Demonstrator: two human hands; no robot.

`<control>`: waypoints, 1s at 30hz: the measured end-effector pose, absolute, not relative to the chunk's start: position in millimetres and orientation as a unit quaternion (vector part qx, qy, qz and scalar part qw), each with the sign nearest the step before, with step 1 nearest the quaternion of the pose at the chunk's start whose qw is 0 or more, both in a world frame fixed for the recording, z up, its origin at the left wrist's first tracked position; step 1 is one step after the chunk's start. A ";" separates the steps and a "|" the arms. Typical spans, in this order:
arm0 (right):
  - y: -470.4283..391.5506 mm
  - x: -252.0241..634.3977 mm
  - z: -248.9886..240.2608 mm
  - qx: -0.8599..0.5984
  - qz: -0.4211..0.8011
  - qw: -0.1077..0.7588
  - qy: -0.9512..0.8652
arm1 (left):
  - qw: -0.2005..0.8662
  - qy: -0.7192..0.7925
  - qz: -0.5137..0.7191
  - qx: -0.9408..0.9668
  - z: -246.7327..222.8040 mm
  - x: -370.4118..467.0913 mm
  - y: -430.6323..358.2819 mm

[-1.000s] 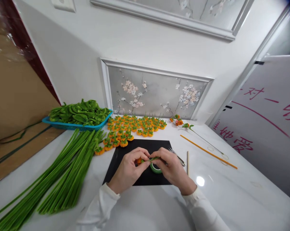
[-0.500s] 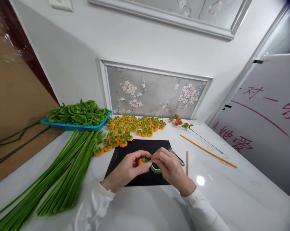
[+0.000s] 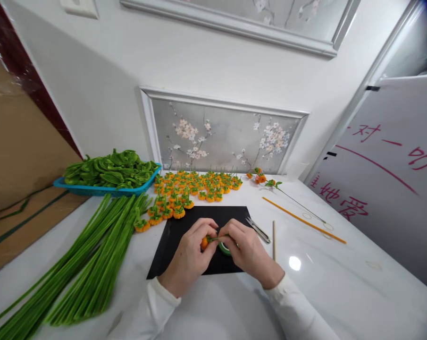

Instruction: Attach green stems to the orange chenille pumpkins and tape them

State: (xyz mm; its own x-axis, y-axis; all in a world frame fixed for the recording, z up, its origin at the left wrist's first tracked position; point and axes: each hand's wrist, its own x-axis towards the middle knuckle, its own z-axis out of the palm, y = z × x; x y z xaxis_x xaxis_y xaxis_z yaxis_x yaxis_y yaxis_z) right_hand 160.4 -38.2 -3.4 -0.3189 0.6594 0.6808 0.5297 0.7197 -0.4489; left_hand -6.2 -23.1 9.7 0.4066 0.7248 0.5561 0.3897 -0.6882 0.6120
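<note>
Over the black mat (image 3: 167, 245), my left hand (image 3: 190, 250) pinches a small orange piece (image 3: 204, 242) with a green top. My right hand (image 3: 246, 245) has its fingertips closed on the thin green stem (image 3: 215, 239) coming from that piece. A roll of green tape (image 3: 224, 249) lies on the mat between my hands, partly covered by the right fingers. Small metal snips (image 3: 258, 230) rest at the mat's right edge, beside a thin wooden stick (image 3: 274, 241).
Many orange pieces with green tops (image 3: 199, 182) stand behind the mat. Green stems (image 3: 89, 259) and a blue tray (image 3: 107, 190) of green leaves lie left. An orange stem (image 3: 305, 220) and a wired flower spray (image 3: 261, 179) lie right.
My left hand has turned, its fingers more upright around the orange piece. My right fingers have closed in on the stem. The whole view has shifted slightly.
</note>
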 end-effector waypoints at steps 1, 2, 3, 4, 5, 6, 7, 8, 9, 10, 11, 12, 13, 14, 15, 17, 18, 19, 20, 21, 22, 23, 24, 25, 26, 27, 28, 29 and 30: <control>-37.9 160.1 -4.0 -0.368 0.067 0.449 -0.811 | 0.197 0.343 0.426 0.814 9.3 -6.6 -22.6; -37.6 159.9 -4.4 -0.370 0.061 0.444 -0.814 | 0.199 0.343 0.427 0.813 9.2 -7.0 -22.3; -37.3 159.9 -4.7 -0.372 0.056 0.439 -0.816 | 0.203 0.344 0.426 0.812 9.4 -7.5 -22.1; -37.1 160.1 -4.8 -0.372 0.051 0.434 -0.819 | 0.210 0.343 0.424 0.811 9.8 -8.1 -22.0; -37.0 160.4 -4.6 -0.371 0.048 0.431 -0.821 | 0.218 0.342 0.422 0.810 10.4 -8.8 -22.0; -36.9 160.7 -4.3 -0.369 0.047 0.428 -0.824 | 0.227 0.340 0.420 0.810 11.1 -9.6 -21.9; -36.8 161.2 -3.8 -0.366 0.047 0.426 -0.826 | 0.236 0.339 0.417 0.809 11.7 -10.4 -21.7; -36.8 161.6 -3.3 -0.363 0.047 0.423 -0.829 | 0.245 0.339 0.412 0.809 12.2 -11.2 -21.6; -36.9 162.0 -2.8 -0.360 0.048 0.421 -0.832 | 0.253 0.340 0.406 0.810 12.6 -11.9 -21.3; -37.0 162.3 -2.4 -0.358 0.049 0.417 -0.834 | 0.260 0.342 0.399 0.810 12.9 -12.4 -21.1; -37.2 162.5 -2.1 -0.357 0.049 0.412 -0.837 | 0.267 0.345 0.391 0.810 13.2 -12.8 -20.9; -37.4 162.6 -2.0 -0.358 0.049 0.405 -0.840 | 0.273 0.346 0.384 0.811 13.5 -13.1 -20.7; -37.7 162.7 -2.0 -0.360 0.048 0.398 -0.842 | 0.280 0.347 0.377 0.812 14.0 -13.2 -20.5; -37.9 162.7 -2.0 -0.363 0.046 0.391 -0.845 | 0.287 0.348 0.369 0.812 14.7 -13.4 -20.4; -38.2 162.8 -2.1 -0.365 0.045 0.384 -0.847 | 0.294 0.351 0.363 0.812 15.7 -13.7 -20.2; -38.8 163.0 -2.1 -0.367 0.044 0.370 -0.852 | 0.315 0.359 0.348 0.806 18.7 -14.8 -19.8; -39.2 163.1 -2.0 -0.366 0.046 0.364 -0.855 | 0.333 0.361 0.341 0.801 20.4 -15.8 -19.4; -39.7 163.2 -1.6 -0.363 0.050 0.361 -0.858 | 0.358 0.361 0.333 0.794 22.2 -17.0 -19.0; -40.3 163.3 -1.1 -0.360 0.054 0.359 -0.859 | 0.389 0.359 0.323 0.785 23.9 -18.4 -18.6; -40.9 163.3 -0.4 -0.355 0.059 0.361 -0.860 | 0.425 0.355 0.312 0.772 25.3 -19.8 -18.2; -41.6 163.3 0.4 -0.351 0.066 0.365 -0.860 | 0.464 0.353 0.300 0.755 26.5 -21.2 -18.0; -42.3 163.3 1.3 -0.347 0.073 0.368 -0.859 | 0.503 0.350 0.288 0.736 27.3 -22.5 -18.0; -43.0 163.3 2.2 -0.344 0.082 0.373 -0.858 | 0.539 0.347 0.278 0.716 27.7 -23.5 -18.2; -43.4 163.5 3.1 -0.342 0.092 0.379 -0.855 | 0.571 0.343 0.270 0.695 28.0 -24.3 -18.5; -43.6 163.8 3.7 -0.339 0.101 0.387 -0.852 | 0.601 0.339 0.265 0.674 28.2 -25.0 -18.9; -43.6 164.2 4.2 -0.337 0.109 0.396 -0.847 | 0.628 0.333 0.261 0.653 28.5 -25.5 -19.3; -43.3 164.9 4.4 -0.333 0.115 0.407 -0.843 | 0.653 0.329 0.259 0.631 29.0 -25.9 -19.6; -42.8 165.7 4.3 -0.332 0.118 0.419 -0.837 | 0.676 0.325 0.258 0.608 29.7 -26.2 -19.7; -42.2 166.5 4.1 -0.332 0.117 0.430 -0.831 | 0.696 0.323 0.260 0.586 30.7 -26.3 -19.6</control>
